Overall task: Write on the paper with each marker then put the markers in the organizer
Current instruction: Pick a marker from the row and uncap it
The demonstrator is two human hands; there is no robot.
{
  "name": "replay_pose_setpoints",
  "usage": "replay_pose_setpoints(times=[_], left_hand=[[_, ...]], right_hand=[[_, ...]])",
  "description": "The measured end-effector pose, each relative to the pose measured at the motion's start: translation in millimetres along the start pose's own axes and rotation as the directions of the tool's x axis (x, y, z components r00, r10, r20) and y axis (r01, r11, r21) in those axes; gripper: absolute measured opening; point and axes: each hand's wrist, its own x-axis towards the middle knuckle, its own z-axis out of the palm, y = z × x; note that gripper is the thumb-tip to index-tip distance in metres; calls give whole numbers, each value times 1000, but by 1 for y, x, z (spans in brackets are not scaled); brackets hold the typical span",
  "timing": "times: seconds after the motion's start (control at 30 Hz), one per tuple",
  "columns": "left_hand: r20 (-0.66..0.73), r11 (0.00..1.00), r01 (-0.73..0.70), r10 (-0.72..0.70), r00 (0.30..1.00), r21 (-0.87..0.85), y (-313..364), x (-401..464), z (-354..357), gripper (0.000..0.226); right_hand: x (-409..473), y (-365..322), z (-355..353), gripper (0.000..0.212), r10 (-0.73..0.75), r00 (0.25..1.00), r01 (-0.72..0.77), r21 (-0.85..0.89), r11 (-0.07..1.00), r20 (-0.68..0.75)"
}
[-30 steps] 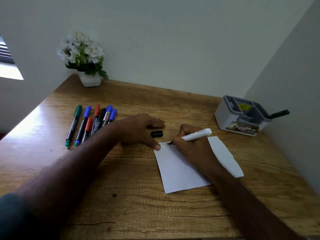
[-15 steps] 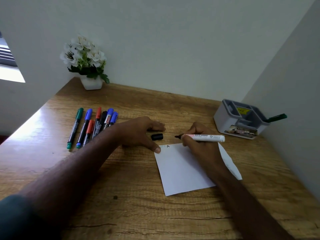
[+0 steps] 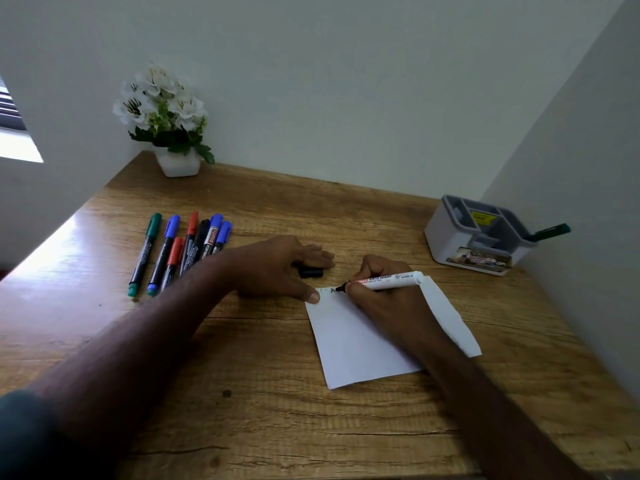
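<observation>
A white sheet of paper [image 3: 353, 344] lies on the wooden desk [image 3: 263, 403]. My right hand [image 3: 384, 299] grips a white whiteboard marker [image 3: 391, 281], its black tip touching the paper's top left corner beside a faint written mark. My left hand [image 3: 277, 268] rests flat, thumb pressing the paper's corner. The marker's black cap [image 3: 311, 272] lies just beyond my left fingers. Several capped markers [image 3: 180, 251], green, blue, red and black, lie in a row at left. A grey and white organizer [image 3: 478, 233] at the right holds one green marker [image 3: 550, 231].
A white pot of white flowers [image 3: 169, 133] stands in the far left corner. Walls close the desk at the back and on the right, next to the organizer. A bright window strip is at the far left.
My right hand lifted the marker off the paper, levelled it, then brought the tip back down to the top left corner. A small mark now shows there. My left hand stayed put.
</observation>
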Motion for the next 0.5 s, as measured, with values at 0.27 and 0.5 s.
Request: replay_pose_setpoints(times=[0.27, 0.5], left_hand=[[6, 999, 32, -32, 999, -9, 1, 1, 0, 69], [2, 999, 14, -14, 1000, -31, 2, 0, 0, 70]], right_hand=[[-2, -1, -2, 28, 40, 999, -41, 37, 998, 15], [-3, 2, 0, 32, 36, 999, -35, 78, 996, -9]])
